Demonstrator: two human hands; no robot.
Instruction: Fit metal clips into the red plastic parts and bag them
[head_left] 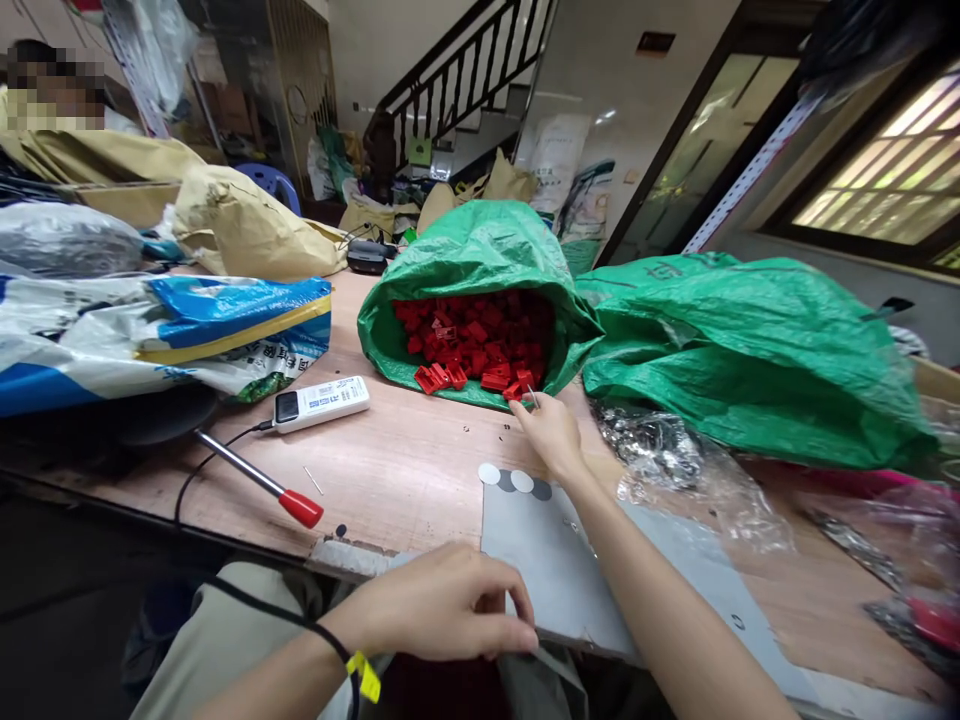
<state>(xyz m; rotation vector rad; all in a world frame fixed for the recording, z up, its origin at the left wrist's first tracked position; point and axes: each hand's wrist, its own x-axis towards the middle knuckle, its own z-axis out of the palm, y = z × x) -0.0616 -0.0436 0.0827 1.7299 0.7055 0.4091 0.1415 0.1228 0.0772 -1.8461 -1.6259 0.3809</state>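
red clips (476, 345) in dozens, two green bags (480, 245)

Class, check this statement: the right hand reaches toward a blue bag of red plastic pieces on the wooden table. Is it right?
Not quite: the head view shows the bag is green, not blue. The right hand does reach toward its red plastic pieces on the wooden table.

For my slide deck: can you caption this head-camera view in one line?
Right hand at the mouth of a green bag of red plastic parts; left hand curled by the grey sheet.
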